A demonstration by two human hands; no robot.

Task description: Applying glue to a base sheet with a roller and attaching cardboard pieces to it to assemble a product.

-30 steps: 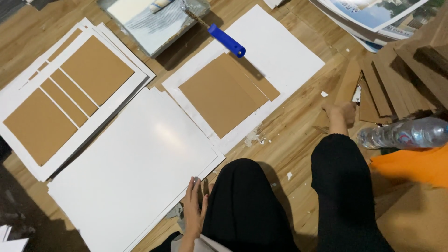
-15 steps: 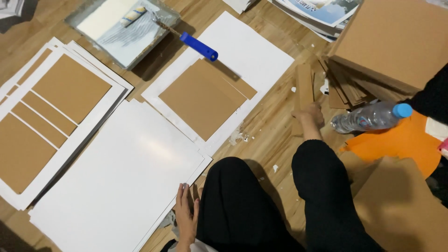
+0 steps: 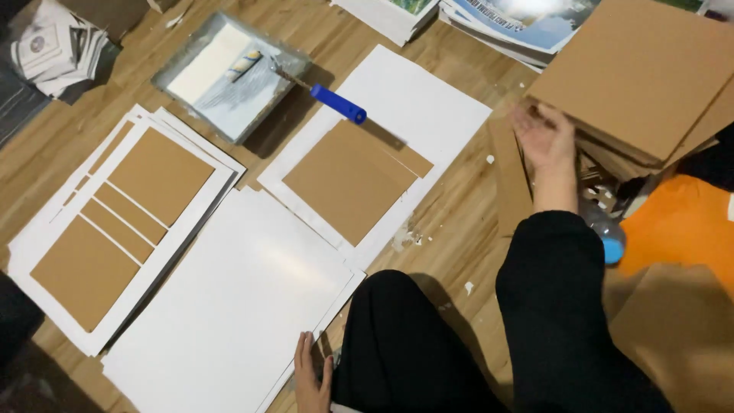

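A person sitting on a wooden floor (image 3: 459, 222) is reaching the right hand (image 3: 544, 139), fingers spread, against the edge of a stack of brown cardboard sheets (image 3: 642, 76) at upper right, while the left hand (image 3: 312, 376) is resting flat, fingers together, on a large white sheet (image 3: 229, 306).

Dim warm indoor light, soft shadows, slight motion blur.

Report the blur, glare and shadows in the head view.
Head view: the right hand at the cardboard stack is slightly motion-blurred; the glue tray and blue-handled roller cast dark shadows toward lower right on the wooden floor; the large white sheet shows soft glare; the left hand looks sharp.
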